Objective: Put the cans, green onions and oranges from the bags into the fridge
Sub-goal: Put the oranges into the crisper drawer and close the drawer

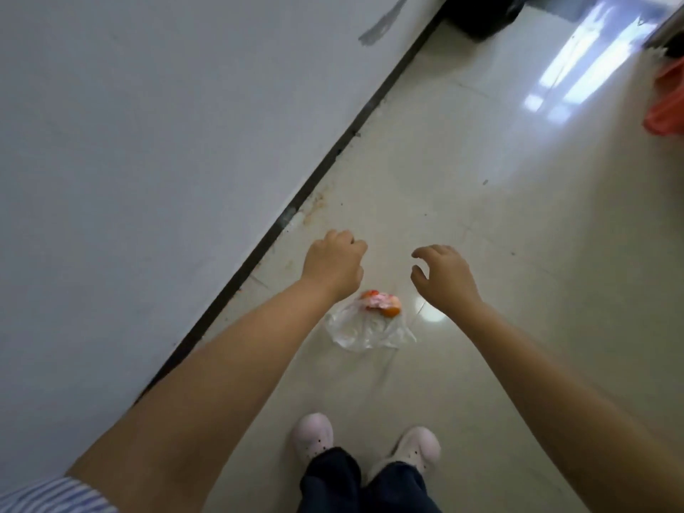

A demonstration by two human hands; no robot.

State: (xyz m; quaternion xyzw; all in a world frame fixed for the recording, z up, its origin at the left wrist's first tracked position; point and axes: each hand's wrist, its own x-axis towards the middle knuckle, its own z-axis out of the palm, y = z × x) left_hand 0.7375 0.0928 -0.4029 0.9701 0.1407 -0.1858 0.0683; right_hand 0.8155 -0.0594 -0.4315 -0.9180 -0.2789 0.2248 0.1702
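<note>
A clear plastic bag point(364, 329) lies on the pale tiled floor in front of my feet. An orange point(390, 309) shows at its top end, partly covered by red and white wrapping. My left hand point(333, 262) hovers above and to the left of the bag, fingers curled in, holding nothing. My right hand point(442, 274) hovers to the right of the bag, fingers bent and apart, empty. Neither hand touches the bag. No cans, green onions or fridge are in view.
A white wall point(148, 142) with a dark baseboard runs along the left. A red plastic bag point(666, 101) sits at the right edge. A dark object point(481, 12) stands at the top. My white shoes point(314, 435) are just below the bag.
</note>
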